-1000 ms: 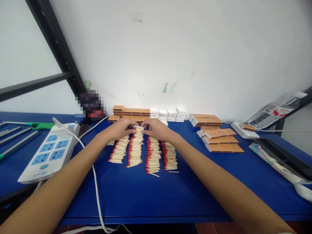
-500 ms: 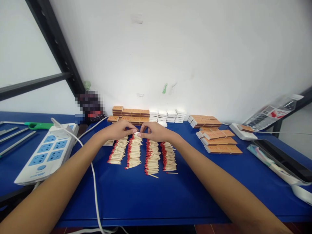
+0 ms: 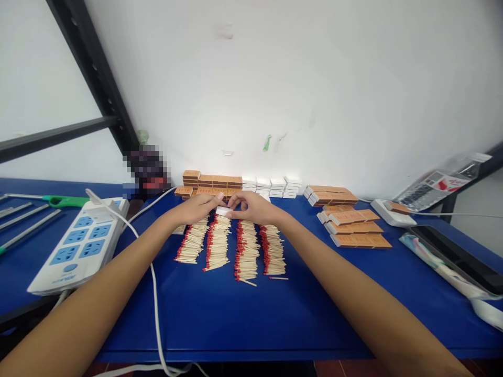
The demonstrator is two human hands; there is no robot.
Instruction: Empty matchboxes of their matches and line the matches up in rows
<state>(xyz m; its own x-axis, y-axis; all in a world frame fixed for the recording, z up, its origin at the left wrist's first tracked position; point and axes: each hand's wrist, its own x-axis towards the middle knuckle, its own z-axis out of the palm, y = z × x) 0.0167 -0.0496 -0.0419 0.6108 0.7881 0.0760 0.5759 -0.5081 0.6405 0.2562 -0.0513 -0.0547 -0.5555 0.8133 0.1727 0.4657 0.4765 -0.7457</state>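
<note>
A small white matchbox tray [image 3: 223,211] is held between my two hands, above the far end of one row of matches. My left hand [image 3: 195,208] grips its left side, thumb raised near the top and the other fingers partly hidden. My right hand [image 3: 254,208] has its fingers curled round the right side, thumb against the near face. Several rows of red-headed matches [image 3: 217,243] lie just in front of the hands. One loose match [image 3: 278,278] lies at the right. What the tray holds cannot be made out.
Stacked orange matchboxes [image 3: 220,181] and white trays [image 3: 291,187] stand by the wall. More matchbox packs [image 3: 359,229] lie at right, near a phone [image 3: 459,256] and a plastic bottle [image 3: 444,181]. A power strip [image 3: 84,241] and white cable [image 3: 154,293] are at left.
The white tray shows more of its face between the hands. My left thumb has lifted from it, and the right-hand fingers have shifted toward its far side. The view has moved slightly.
</note>
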